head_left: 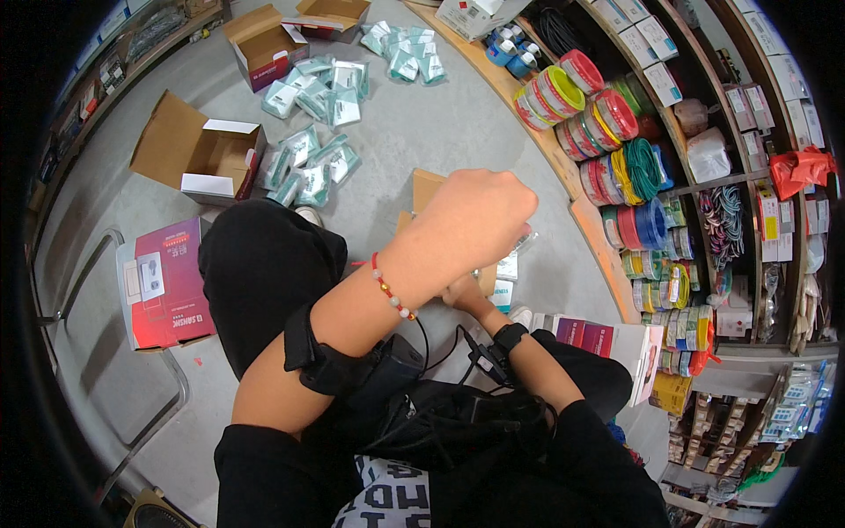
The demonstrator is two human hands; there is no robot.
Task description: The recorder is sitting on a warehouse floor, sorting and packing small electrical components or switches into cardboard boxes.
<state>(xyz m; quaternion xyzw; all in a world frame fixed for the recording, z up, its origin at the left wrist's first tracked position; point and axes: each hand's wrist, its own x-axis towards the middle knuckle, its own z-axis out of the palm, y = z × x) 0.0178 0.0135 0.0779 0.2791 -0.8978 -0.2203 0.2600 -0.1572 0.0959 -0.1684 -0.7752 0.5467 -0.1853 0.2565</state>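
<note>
My left hand (489, 209) is raised across the middle, back of the hand up and fingers curled closed. Clear plastic (528, 238) shows beside its fingers, but what they grip is hidden beneath the hand. Lower down, my right hand (461, 289) is beside an open brown cardboard box (426, 188); my left forearm covers part of that hand and its fingers do not show clearly. White-and-teal packets (503, 295) lie just right of the box. A beaded red bracelet (387, 290) circles my left wrist.
Clear-wrapped teal packets (315, 167) lie in piles on the floor ahead. Open cartons (231, 145) stand at the left, near a red box (167, 282). Shelves with wire coils (607, 172) line the right side. A white-and-purple carton (629, 348) stands by my right knee.
</note>
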